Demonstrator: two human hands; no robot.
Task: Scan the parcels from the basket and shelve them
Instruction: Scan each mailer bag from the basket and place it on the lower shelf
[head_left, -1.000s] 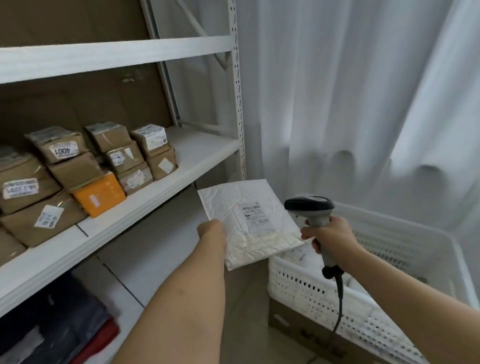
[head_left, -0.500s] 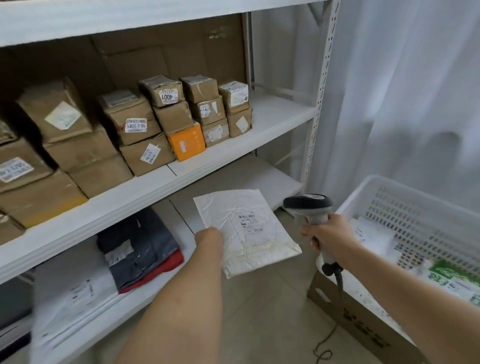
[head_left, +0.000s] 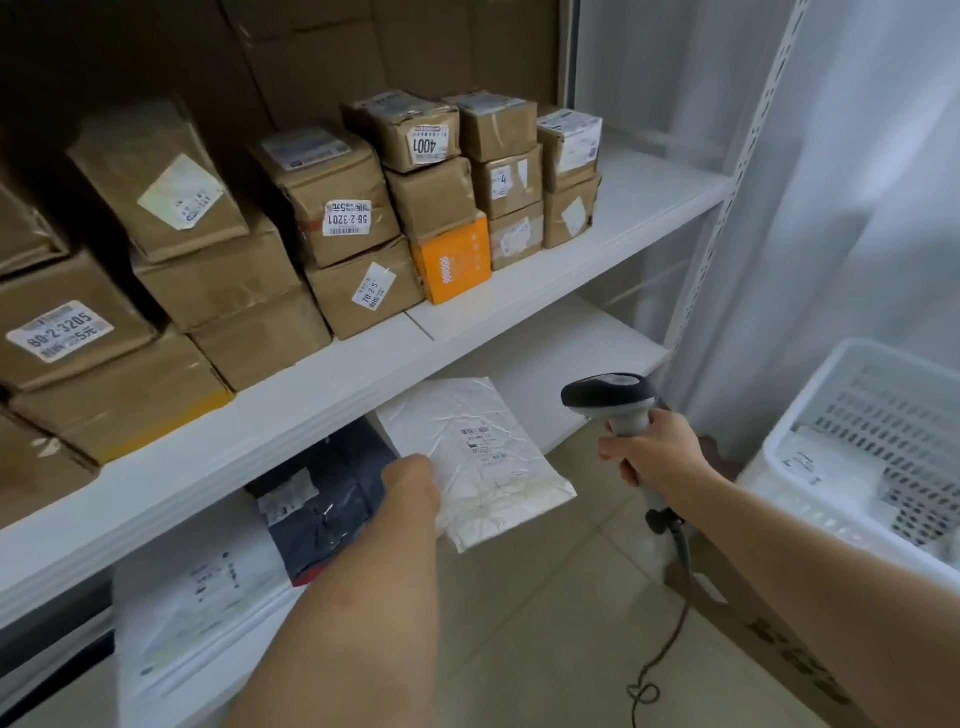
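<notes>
Left hand (head_left: 410, 480) grips white mailer (head_left: 475, 457) before lower shelf's (head_left: 571, 358) front edge; right hand (head_left: 652, 449) clasps scanner (head_left: 615, 400). Risk: edge-only hold, limp mailer slipping floorward.

Read, above and left of your fingers: "4001" on the top brown box (head_left: 402, 130); "56-2-3201" on its left neighbour (head_left: 324, 195); "80-2-3205" on the far-left box (head_left: 62, 322). The mailer label (head_left: 483, 447) print is illegible.
</notes>
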